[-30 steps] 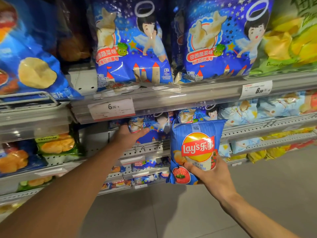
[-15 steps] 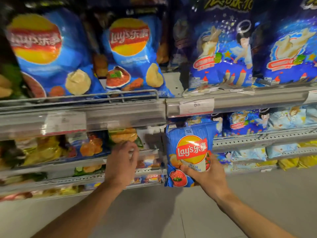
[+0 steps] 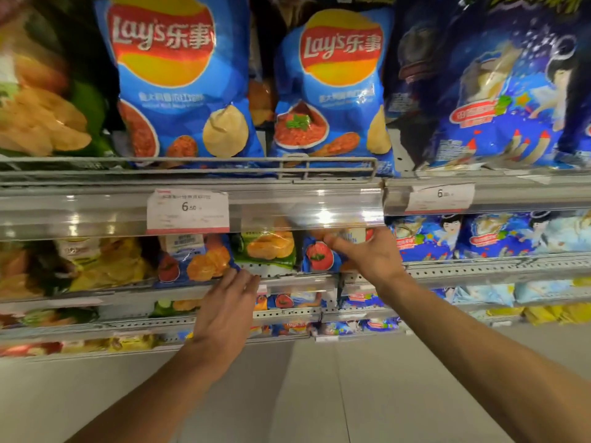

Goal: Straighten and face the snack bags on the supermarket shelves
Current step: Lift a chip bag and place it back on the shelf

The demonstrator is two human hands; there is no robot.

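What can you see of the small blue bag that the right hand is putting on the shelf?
The small blue bag looks like glossy plastic, with a red tomato picture on its front. Its top is hidden behind the shelf strip. It stands about upright on the second shelf, beside a green bag. The right hand grips its right side.

Both arms outstretched, left hand (image 3: 228, 302) flat, right hand (image 3: 372, 257) fingers curled.

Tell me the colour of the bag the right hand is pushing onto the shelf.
Blue bag with a red tomato picture, seen in the head view.
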